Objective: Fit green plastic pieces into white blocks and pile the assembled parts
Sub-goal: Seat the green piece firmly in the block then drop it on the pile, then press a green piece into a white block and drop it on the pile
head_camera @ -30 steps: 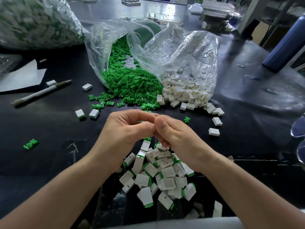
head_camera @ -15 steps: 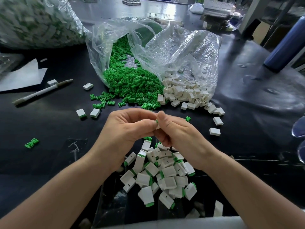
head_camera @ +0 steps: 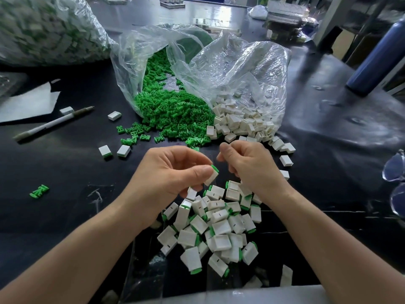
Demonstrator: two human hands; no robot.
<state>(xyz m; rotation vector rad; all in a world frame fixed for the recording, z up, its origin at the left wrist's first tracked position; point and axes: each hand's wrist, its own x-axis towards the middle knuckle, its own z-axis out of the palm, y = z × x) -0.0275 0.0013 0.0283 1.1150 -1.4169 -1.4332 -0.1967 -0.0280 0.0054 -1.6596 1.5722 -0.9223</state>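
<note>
You're pinching a smooth, boxy white block (head_camera: 210, 178), green-capped, in your left hand (head_camera: 175, 172) over the pile's (head_camera: 219, 227) far edge. Your right hand (head_camera: 249, 165) is hovering curled beside it; I cannot tell whether it's holding anything.

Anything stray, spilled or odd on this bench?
Only strays: one green piece lies alone at far left, two assembled parts sit apart from the main pile, and loose green pieces have spilled past the mouth of the bag. Nothing looks damaged.
</note>
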